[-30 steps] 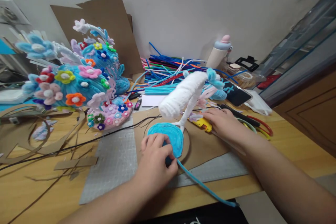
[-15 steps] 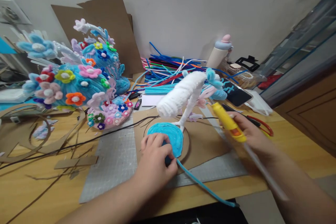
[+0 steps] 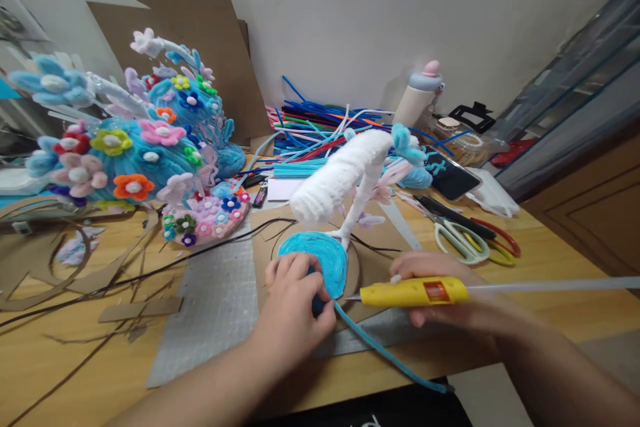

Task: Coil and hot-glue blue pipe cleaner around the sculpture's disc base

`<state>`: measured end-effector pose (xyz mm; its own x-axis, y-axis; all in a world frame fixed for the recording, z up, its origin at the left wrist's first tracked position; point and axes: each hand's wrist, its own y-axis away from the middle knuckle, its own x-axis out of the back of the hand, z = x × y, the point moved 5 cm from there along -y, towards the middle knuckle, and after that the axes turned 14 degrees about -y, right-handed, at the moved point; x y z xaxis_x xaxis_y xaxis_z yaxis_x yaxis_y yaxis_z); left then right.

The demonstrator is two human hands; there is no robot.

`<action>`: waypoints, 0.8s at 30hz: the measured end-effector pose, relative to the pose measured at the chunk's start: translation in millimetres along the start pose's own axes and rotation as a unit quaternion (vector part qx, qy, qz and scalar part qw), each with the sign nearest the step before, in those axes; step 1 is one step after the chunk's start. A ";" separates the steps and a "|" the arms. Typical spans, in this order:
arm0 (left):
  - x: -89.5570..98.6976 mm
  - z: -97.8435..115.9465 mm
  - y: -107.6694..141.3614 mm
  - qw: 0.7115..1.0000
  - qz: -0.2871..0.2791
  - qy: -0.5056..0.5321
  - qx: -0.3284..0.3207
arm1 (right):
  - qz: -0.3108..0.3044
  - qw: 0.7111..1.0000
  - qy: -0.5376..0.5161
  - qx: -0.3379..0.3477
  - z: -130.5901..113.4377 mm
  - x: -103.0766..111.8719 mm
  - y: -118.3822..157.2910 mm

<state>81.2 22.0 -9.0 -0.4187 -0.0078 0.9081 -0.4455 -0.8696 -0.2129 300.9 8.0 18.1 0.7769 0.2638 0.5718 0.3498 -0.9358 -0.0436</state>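
Preferably, beside the left hand (image 3: 297, 300) pinching the blue strand (image 3: 384, 350), the right hand (image 3: 457, 313), wrapped around the glue gun (image 3: 400, 292), should hold its nozzle (image 3: 353, 297) off those fingers (image 3: 327, 317).

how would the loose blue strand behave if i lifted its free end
The blue strand looks thin, so probably very light. Its smooth curve suggests it bends easily. Where the left hand holds it, it would likely stay put.
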 end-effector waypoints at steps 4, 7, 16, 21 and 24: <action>0.5 0.1 -0.1 1.000 0.000 -0.001 0.001 | -0.079 0.997 -0.023 -0.007 -4.9 -13.4 -4.0; 0.7 -0.1 0.1 1.000 0.000 0.000 0.001 | -0.091 0.996 0.004 -0.017 -1.1 -18.4 -5.0; -0.5 0.1 1.7 1.000 0.003 0.003 0.002 | -0.083 0.996 0.044 -0.002 4.0 -28.4 -4.7; -0.1 0.3 1.4 1.000 0.003 0.005 0.008 | -0.073 0.996 0.058 0.009 8.6 -29.8 -3.8; 0.0 -0.2 0.5 1.000 -0.001 0.008 0.008 | -0.066 0.996 0.062 0.002 11.1 -28.3 -3.1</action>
<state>80.8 21.7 -9.2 -0.4304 0.0017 0.9027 -0.4337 -0.8774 -0.2051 283.7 6.0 -7.1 0.6532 0.3534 0.6697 0.4470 -0.8938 0.0357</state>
